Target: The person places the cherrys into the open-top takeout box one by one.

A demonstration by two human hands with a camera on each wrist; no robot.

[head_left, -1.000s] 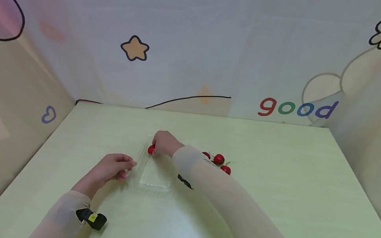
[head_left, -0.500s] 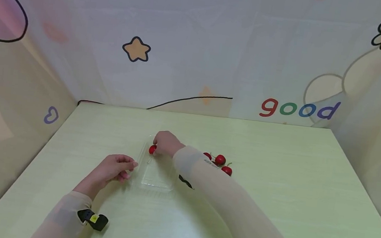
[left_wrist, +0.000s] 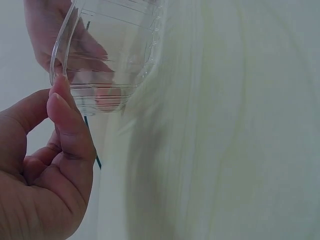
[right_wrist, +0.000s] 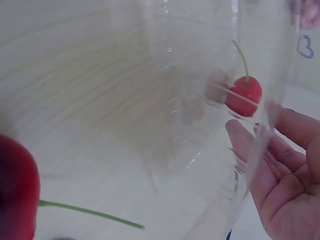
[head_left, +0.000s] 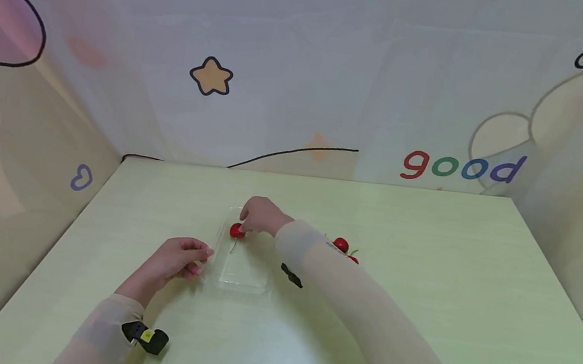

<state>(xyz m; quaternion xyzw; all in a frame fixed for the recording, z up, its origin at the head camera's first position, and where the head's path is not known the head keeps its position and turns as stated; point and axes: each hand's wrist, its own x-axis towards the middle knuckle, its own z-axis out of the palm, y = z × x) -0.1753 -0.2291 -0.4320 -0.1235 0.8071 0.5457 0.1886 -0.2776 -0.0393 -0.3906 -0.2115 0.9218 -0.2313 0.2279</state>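
A clear plastic container (head_left: 244,273) lies on the table before me. My left hand (head_left: 175,259) pinches its left rim between thumb and forefinger, as the left wrist view shows close up. Inside, near the far left corner, sits a red cherry (head_left: 237,231) with its green stem. Right beside that cherry is my right hand (head_left: 261,215). In the right wrist view the fingers (right_wrist: 242,142) are loosely extended just below the cherry, not wrapped round it.
Loose cherries (head_left: 341,244) lie on the table right of the container, partly hidden by my right sleeve (head_left: 344,285). One stemmed cherry (right_wrist: 17,187) looms large in the right wrist view. A printed backdrop (head_left: 294,73) encloses the table's back and sides.
My right hand has loosened from the cherry in the container and drawn slightly up and right, with the sleeve covering more of the loose cherries. The left hand keeps its hold.
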